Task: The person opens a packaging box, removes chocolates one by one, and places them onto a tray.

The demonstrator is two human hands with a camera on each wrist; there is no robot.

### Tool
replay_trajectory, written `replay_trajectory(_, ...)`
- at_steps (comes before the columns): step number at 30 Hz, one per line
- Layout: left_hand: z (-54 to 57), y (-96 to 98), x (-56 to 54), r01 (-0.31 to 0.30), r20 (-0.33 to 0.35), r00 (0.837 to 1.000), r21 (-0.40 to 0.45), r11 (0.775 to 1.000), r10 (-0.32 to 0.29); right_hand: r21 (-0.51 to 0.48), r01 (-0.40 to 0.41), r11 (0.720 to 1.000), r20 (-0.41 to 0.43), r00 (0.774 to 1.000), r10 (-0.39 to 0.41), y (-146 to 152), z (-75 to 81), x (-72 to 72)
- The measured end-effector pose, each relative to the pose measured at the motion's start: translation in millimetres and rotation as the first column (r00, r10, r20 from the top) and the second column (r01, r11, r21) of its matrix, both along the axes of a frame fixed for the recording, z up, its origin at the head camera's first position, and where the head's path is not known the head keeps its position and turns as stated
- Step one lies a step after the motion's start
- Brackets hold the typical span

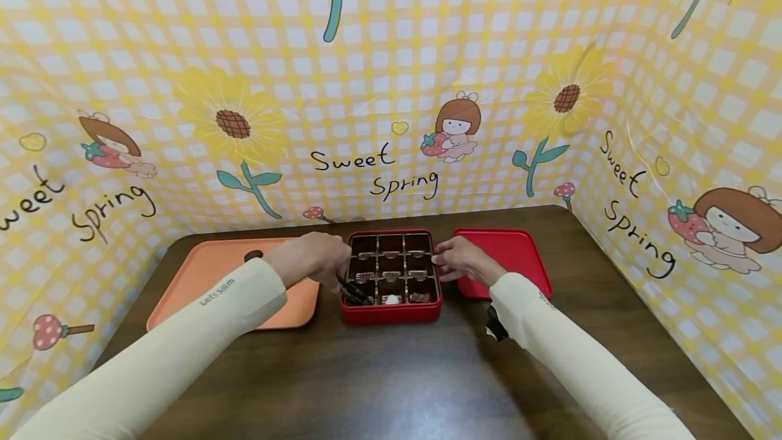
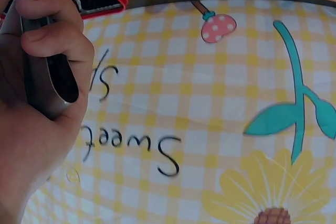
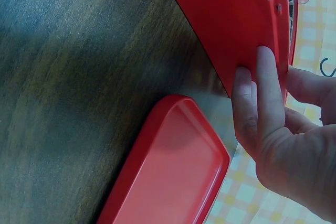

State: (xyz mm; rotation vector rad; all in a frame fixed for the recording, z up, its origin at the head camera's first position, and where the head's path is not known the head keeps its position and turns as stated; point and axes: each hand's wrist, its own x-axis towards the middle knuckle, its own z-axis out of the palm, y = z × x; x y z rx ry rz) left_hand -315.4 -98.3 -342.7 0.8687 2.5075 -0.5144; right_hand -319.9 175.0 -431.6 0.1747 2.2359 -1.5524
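Note:
A red box [image 1: 391,316] divided into brown compartments stands in the middle of the table. My left hand [image 1: 318,257] is at its left side, gripping dark metal tongs [image 2: 44,77] whose tips reach into the front left compartment. What lies between the tips is hard to make out. A small white piece [image 1: 392,299] sits in the front middle compartment, and a brown piece [image 1: 420,297] is in the front right one. At the box's right side my right hand [image 3: 286,124] holds the wall, fingers against the outside and thumb at the rim.
To the left lies an orange tray [image 1: 183,290] bearing a dark brown round piece [image 1: 253,255], partly behind the left forearm. A red lid [image 1: 510,263] lies on the right of the wooden table [image 1: 391,386]. Checked cloth [image 1: 379,87] hangs around the back and sides.

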Motion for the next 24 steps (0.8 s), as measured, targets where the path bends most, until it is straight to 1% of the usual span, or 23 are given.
replay_trajectory(4, -3.1, 0.1, 0.6, -0.014, -0.012, 1.000, -0.012, 1.000, 0.013, 0.001, 0.005, 1.000, 0.001, 1.000, -0.005, -0.4, -2.6, -2.0)
replay_trajectory(8, -4.6, -0.9, 0.7, -0.014, -0.016, 1.000, 0.000, 1.000, 0.014, -0.001, 0.001, 1.000, -0.006, 1.000, -0.001, -0.3, -2.4, -1.7)
replay_trajectory(14, -3.7, -2.8, 1.8, 0.010, -0.008, 1.000, 0.032, 0.999, -0.010, -0.001, 0.007, 1.000, -0.009, 1.000, -0.007, 0.3, -1.3, -0.7)
replay_trajectory(18, -3.1, -3.5, 2.8, 0.008, -0.008, 1.000, 0.048, 0.999, -0.008, 0.005, 0.009, 1.000, -0.009, 1.000, -0.009, 0.0, -2.2, -0.3)
replay_trajectory(24, -2.1, -3.3, 3.8, 0.006, -0.020, 1.000, 0.040, 0.999, -0.005, 0.001, 0.009, 1.000, -0.008, 1.000, -0.009, -0.1, -2.0, 0.3)
